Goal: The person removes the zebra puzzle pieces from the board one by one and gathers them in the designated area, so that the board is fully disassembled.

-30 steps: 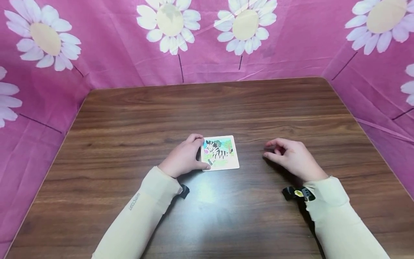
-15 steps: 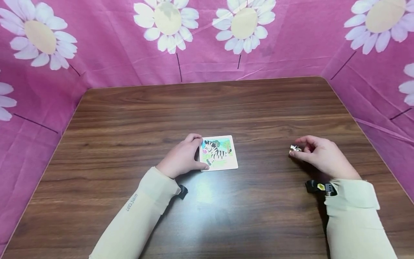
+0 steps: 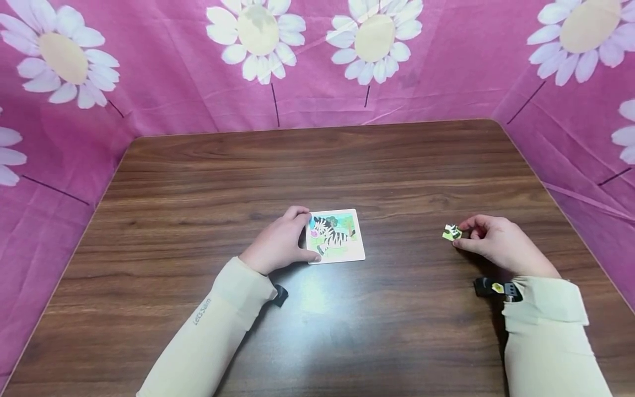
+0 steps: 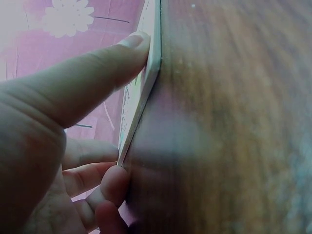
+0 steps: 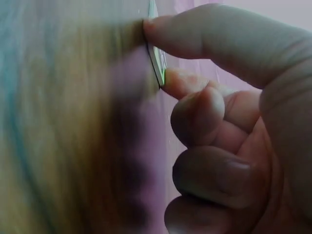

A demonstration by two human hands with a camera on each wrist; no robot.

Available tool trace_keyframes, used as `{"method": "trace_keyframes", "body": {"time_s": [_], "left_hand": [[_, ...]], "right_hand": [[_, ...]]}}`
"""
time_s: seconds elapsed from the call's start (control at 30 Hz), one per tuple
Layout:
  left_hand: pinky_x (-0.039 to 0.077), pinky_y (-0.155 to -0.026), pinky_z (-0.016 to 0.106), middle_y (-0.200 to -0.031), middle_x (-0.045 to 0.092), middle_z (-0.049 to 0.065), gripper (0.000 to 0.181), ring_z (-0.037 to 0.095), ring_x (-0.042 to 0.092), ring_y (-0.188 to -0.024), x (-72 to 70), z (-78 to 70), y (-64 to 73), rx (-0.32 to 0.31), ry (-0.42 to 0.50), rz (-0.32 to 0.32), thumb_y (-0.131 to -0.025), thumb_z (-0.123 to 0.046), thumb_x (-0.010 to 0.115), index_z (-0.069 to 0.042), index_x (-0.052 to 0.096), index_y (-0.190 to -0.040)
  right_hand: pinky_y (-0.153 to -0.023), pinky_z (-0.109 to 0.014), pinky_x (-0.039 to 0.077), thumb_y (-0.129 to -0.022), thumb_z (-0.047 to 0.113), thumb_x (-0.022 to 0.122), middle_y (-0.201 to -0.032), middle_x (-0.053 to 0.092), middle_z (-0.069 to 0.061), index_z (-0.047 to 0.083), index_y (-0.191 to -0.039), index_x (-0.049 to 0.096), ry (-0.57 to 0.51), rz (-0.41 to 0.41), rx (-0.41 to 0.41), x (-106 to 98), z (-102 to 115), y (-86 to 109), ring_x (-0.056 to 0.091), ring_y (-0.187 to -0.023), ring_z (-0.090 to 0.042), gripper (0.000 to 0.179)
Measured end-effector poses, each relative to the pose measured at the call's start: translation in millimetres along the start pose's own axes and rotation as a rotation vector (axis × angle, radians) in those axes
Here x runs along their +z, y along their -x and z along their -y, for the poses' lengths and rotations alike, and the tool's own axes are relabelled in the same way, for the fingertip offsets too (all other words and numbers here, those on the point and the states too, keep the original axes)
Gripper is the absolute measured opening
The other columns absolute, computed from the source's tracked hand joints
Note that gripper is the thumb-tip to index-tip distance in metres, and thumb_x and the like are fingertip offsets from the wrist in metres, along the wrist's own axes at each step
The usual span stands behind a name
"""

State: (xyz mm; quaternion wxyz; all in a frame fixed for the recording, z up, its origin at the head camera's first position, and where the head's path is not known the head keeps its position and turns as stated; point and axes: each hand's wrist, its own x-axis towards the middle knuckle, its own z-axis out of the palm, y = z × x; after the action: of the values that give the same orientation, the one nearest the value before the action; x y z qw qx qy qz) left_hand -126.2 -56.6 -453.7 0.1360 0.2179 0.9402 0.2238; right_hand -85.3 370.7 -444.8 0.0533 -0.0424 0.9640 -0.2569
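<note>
A small square zebra puzzle [image 3: 339, 251] with a pale border lies flat in the middle of the wooden table. My left hand [image 3: 280, 240] grips its left side, thumb at the near corner and fingers at the far one. In the left wrist view the thumb presses on the edge of the puzzle board [image 4: 155, 58]. Well to the right, a loose green, black and white puzzle piece [image 3: 450, 232] lies at the table surface. My right hand [image 3: 498, 242] pinches its right side between thumb and forefinger; the other fingers are curled under.
The brown wooden table [image 3: 248, 171] reaches back to a pink curtain [image 3: 317, 99] with large white daisies, which also runs along both sides. Each wrist wears a black strap, such as the right wrist strap [image 3: 488, 286].
My right hand has moved right, away from the zebra puzzle, and the puzzle piece has come into sight at its fingertips, now lying flatter. The left hand has stayed on the puzzle board.
</note>
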Motion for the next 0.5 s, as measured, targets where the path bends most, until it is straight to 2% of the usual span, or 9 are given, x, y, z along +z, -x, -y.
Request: {"method": "trace_keyframes", "body": {"time_s": [0.2,0.5], "left_hand": [[0.042,-0.107,0.042,-0.153,0.039,0.007,0.088,0.028,0.051,-0.130,-0.5,0.2,1.6,-0.001,-0.001,-0.003,-0.075,-0.043,0.088,-0.004,0.051,-0.145],[0.042,-0.107,0.042,-0.152,0.040,0.006,0.087,0.028,0.052,-0.129,-1.0,-1.7,2.0,-0.004,0.004,0.001,-0.075,-0.043,0.087,-0.005,0.051,-0.145]], "right_hand": [[-0.056,-0.028,0.038,-0.086,0.027,0.076,-0.073,0.055,0.002,0.004,-0.101,0.068,0.071,-0.010,-0.037,11.0,19.1,-8.7,0.047,-0.060,-0.010,0.028],[-0.056,-0.027,0.039,-0.079,0.017,0.076,-0.070,0.052,0.007,0.007,-0.096,0.068,0.057,-0.007,-0.176,35.3,59.3,-14.3,0.046,-0.059,-0.007,0.021]]}}
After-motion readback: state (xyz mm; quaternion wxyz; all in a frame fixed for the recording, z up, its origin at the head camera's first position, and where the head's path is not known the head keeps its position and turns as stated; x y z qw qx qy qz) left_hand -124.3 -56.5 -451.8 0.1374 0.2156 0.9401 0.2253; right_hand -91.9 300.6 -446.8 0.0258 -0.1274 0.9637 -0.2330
